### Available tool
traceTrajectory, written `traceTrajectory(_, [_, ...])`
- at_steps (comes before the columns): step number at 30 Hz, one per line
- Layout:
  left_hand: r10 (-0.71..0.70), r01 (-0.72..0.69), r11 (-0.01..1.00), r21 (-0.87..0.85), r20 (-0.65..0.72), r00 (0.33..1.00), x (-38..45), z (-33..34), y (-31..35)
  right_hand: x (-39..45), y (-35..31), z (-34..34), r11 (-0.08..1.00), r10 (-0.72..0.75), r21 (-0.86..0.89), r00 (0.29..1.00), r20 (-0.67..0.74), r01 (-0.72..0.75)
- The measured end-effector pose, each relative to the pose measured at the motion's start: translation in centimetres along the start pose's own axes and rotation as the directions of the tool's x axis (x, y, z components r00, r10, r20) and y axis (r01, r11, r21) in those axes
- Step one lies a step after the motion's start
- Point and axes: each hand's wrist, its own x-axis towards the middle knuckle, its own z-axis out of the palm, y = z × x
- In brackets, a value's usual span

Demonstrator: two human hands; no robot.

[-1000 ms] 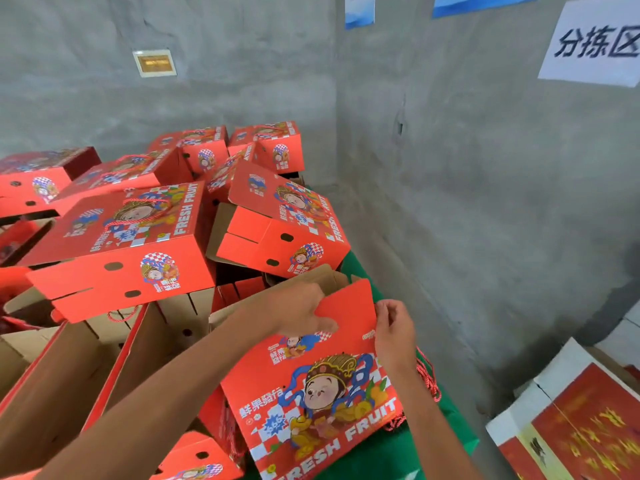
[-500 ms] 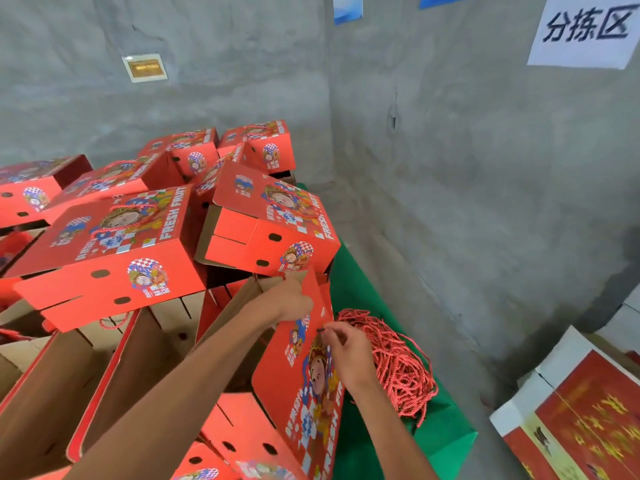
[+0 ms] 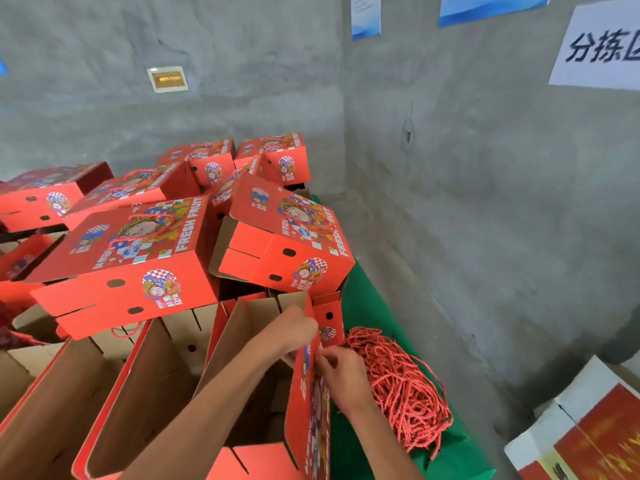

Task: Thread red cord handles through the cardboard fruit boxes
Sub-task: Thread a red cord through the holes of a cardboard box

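Here, a printed red cardboard fruit box panel [image 3: 310, 393] is being held on edge between two hands, its long axis running away from the camera.

The panel's top is being gripped by the left hand [image 3: 294, 332]; the right hand [image 3: 341, 370], fingers curled at the printed face, appears to be pinching something too small to identify. The loose heap of red twisted cord handles [image 3: 398, 382] is lying just right of it, on a green cloth-covered table [image 3: 367, 306] in a grey concrete corner [image 3: 343, 116].

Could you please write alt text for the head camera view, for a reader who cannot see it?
Two bare hands work at an upright red printed box panel: the left hand behind it, the right hand in front. A pile of red cords lies on green cloth to the right; finished boxes are stacked behind.
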Motion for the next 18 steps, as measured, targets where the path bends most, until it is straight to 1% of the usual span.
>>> traceTrajectory(3, [-0.066,0.069,0.996,-0.052,0.049,0.997,-0.1,1.0,-0.5,0.0,0.2,1.2,0.999,0.014,0.048,1.0,0.026,-0.016])
traceTrajectory(6, [-0.085,0.088,0.991,-0.104,0.037,0.996,0.3,2.1,-2.9,0.0,1.0,2.5,0.993,0.1,0.052,0.992,0.082,-0.104])
traceTrajectory(7, [-0.075,0.082,0.984,-0.161,0.051,0.996,0.4,2.2,-3.6,0.0,1.2,2.9,0.989,0.127,0.061,0.987,0.093,-0.133])
traceTrajectory(9, [-0.05,0.075,0.93,-0.36,0.076,0.996,0.3,2.4,-4.3,0.3,1.1,3.4,0.982,0.17,0.069,0.982,0.086,-0.176])
traceTrajectory(10, [-0.059,0.081,0.896,-0.437,0.064,0.996,0.3,2.5,-4.5,0.5,1.0,3.6,0.981,0.181,0.062,0.98,0.077,-0.186])
traceTrajectory(11, [-0.079,0.087,0.876,-0.475,0.035,0.996,0.3,2.5,-4.6,0.9,0.8,3.8,0.981,0.182,0.05,0.981,0.07,-0.186])
traceTrajectory(12, [-0.098,0.086,0.875,-0.476,0.0,0.995,0.4,2.4,-4.9,1.1,0.6,4.0,0.981,0.189,0.04,0.979,0.07,-0.192])
traceTrajectory(14, [-0.112,0.075,0.921,-0.383,-0.074,0.991,1.1,2.6,-5.9,1.4,0.0,4.2,0.98,0.2,-0.001,0.977,0.072,-0.2])
traceTrajectory(18, [-0.125,0.106,0.98,-0.171,-0.105,0.987,1.8,2.5,-7.4,1.7,0.2,4.5,0.981,0.19,-0.048,0.978,0.083,-0.186])
